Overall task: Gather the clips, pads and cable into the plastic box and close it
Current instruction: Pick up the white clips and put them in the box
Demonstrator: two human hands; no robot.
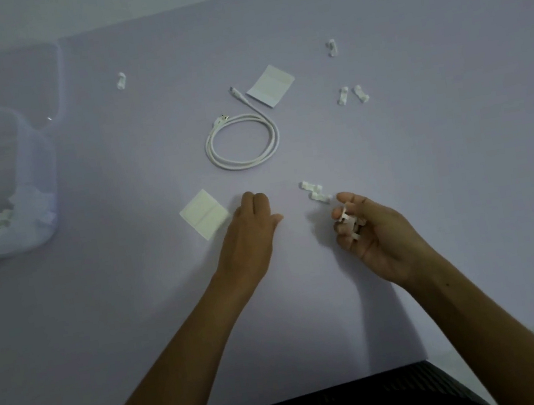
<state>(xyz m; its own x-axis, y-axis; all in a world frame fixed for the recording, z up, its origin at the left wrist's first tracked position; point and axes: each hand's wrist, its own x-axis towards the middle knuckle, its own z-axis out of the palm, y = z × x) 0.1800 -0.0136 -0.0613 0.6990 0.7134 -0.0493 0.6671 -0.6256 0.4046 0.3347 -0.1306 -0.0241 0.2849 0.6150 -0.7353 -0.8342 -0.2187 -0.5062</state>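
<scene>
right hand [375, 231]: your fingers are curled loosely round a small bunch of white clips [348, 223], cupped in the palm, thumb over the top. Pretty full already.

left hand [250, 230]: flat on the tabletop [425, 161], fingers together, holding nothing, just beside the near pad [204, 213].

loose clips: two touching ones [315, 191] sit right off your right fingertips; a pair [351, 95] further out on the right, one [332, 47] beyond that, and one [121, 81] far left.

cable [242, 140]: coiled in the middle of the tabletop, both plugs sticking out at the top of the loop.

far pad [270, 85]: just past the cable, its corner near one plug.

plastic box [38, 188]: at the left edge, well apart from everything, lid off. It's murky over there, but looks like some clips are already inside.

handling: the clips are tiny, light, hard plastic, so they'll skitter; pinch them by the sides, one at a time, and I'd guess you should dump the handful before grabbing more. The pads are thin and lie flat, so slide a nail under a corner. The cable's soft and springy; grab across the whole coil so it doesn't unwind.
</scene>
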